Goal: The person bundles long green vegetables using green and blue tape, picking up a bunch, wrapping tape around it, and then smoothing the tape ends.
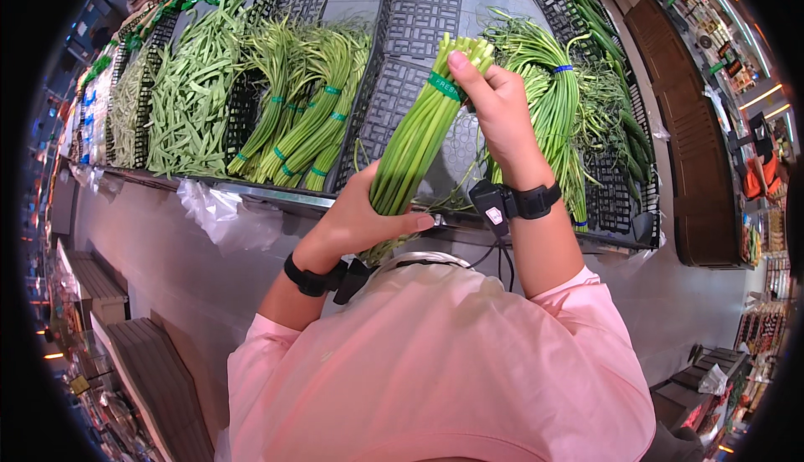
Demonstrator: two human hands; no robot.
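Observation:
A bundle of garlic scapes point(419, 138), bound near its cut ends by a green printed band point(445, 86), is held slantwise in front of me. My right hand point(493, 94) grips the upper, cut end, with the thumb lying across the stem tips. Lower down, my left hand point(361, 210) is wrapped around the stems, its thumb stretched out to the right. The bundle's bottom tips hang behind that hand and are partly hidden. Beyond my right hand, more long green stems point(556, 107) with a blue band lie on the display.
Left of the bundle, several green-banded bunches point(308, 110) lie beside loose flat green beans point(195, 85). Black plastic mesh dividers point(367, 79) part the sections. Dark green cucumbers point(634, 129) are at the right. Clear plastic bags point(226, 214) hang from the stand's metal front edge point(282, 196).

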